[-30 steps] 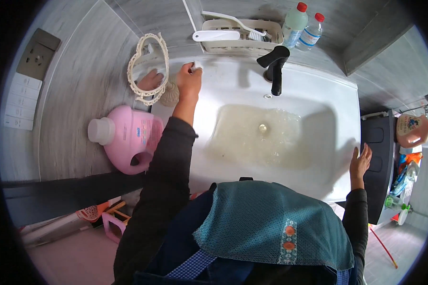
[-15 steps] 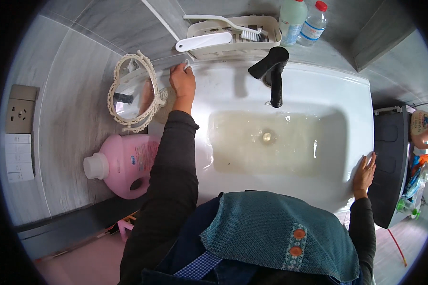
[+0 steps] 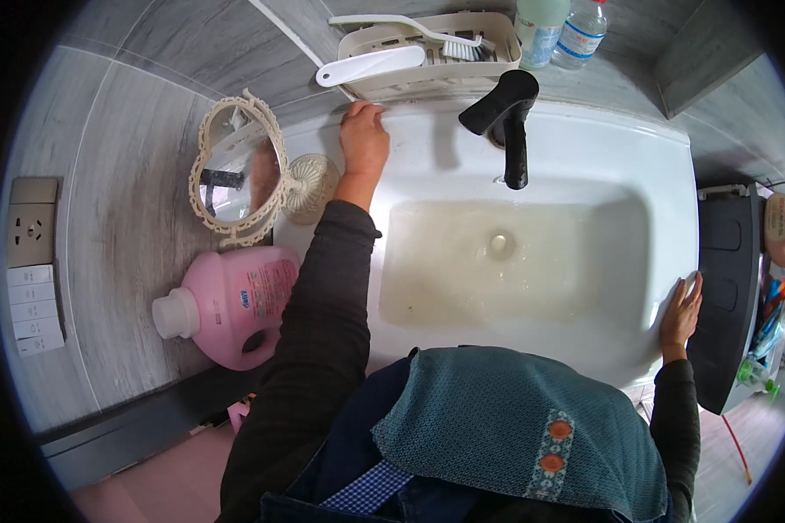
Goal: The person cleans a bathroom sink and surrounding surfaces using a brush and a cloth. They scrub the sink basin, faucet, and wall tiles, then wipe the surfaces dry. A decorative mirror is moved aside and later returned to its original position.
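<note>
My left hand (image 3: 364, 142) presses on the back left rim of the white sink (image 3: 584, 139), just below a cream rack. Its fingers are curled together, and whatever they may hold is hidden under them. At the sink's right edge my right hand (image 3: 681, 315) rests with fingers stretched out. Cloudy, shallow water (image 3: 462, 270) covers the basin floor around a round drain plug (image 3: 501, 245). A black faucet (image 3: 515, 131) stands over the back of the basin.
The cream rack (image 3: 427, 83) holds white brushes (image 3: 375, 65). Behind the faucet stand a green bottle (image 3: 539, 35) and a clear bottle (image 3: 581, 37). Left of my arm are an ornate mirror (image 3: 240, 179) and a pink jug (image 3: 227, 305). A dark cabinet (image 3: 726, 296) flanks the right side.
My left hand has slid right along the back rim, uncovering more of the mirror's base. My right hand stays on the right edge. The whole view has shifted slightly.
</note>
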Demonstrator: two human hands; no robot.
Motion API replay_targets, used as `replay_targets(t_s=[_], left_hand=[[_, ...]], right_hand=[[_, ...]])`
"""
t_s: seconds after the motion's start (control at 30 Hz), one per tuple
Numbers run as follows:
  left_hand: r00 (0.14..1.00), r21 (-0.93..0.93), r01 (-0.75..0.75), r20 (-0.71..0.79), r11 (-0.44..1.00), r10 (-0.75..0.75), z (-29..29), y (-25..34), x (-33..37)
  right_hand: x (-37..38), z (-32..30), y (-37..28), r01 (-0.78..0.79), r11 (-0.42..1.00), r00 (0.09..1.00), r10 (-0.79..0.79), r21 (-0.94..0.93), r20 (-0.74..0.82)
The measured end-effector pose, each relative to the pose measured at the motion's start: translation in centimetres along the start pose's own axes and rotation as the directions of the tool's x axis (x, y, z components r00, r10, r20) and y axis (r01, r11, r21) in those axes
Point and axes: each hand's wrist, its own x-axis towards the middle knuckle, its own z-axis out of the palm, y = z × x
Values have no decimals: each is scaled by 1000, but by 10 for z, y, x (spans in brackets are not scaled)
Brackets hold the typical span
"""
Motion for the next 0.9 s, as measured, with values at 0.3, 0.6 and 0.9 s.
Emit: replay_targets(t_s=[0.3, 0.6, 0.9], left_hand=[[930, -146, 71, 367, 987, -12, -19, 16, -8], [791, -667, 608, 457, 431, -407, -118, 35, -48], [728, -680, 682, 594, 271, -342, -120, 86, -68]], right_hand=[[2, 4, 4, -6, 999, 1000, 6, -32, 11], [1, 3, 4, -37, 999, 999, 38, -21, 20], [0, -1, -2, -80, 997, 996, 80, -6, 28]])
